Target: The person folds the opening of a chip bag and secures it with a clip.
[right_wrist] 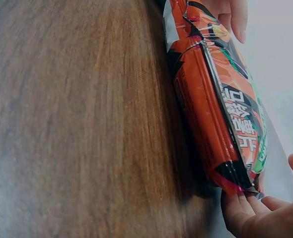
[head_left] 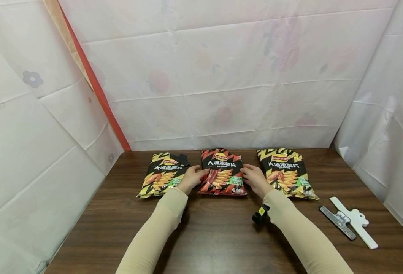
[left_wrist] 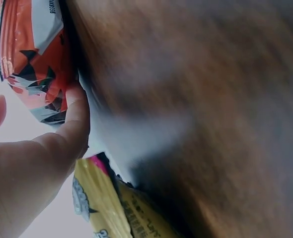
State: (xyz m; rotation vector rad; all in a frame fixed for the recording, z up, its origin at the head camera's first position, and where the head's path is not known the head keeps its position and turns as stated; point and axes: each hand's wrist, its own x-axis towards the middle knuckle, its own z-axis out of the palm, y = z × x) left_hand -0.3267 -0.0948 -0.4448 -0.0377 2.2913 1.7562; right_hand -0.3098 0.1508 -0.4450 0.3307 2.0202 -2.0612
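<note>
A red and black bag of potato chips (head_left: 222, 164) lies flat on the table, its printed face up, between two yellow and black chip bags. My left hand (head_left: 192, 179) touches its left side; in the left wrist view the fingers (left_wrist: 77, 111) rest against the bag's edge with the thumb raised apart. On the opposite side is my right hand (head_left: 256, 180). Its fingers (right_wrist: 238, 210) touch the lower corner in the right wrist view, and the thumb stands off the bag. The left yellow chip bag (head_left: 158, 176) has a black clip-like piece (head_left: 180, 159) at its upper right corner.
The right yellow chip bag (head_left: 285, 171) lies just beyond my right hand. A white clip (head_left: 357, 222) and a dark clip with a silvery bar (head_left: 338, 222) lie at the table's right. Pale printed cloth (head_left: 222, 76) hangs behind and along both sides of the wooden table (head_left: 218, 232).
</note>
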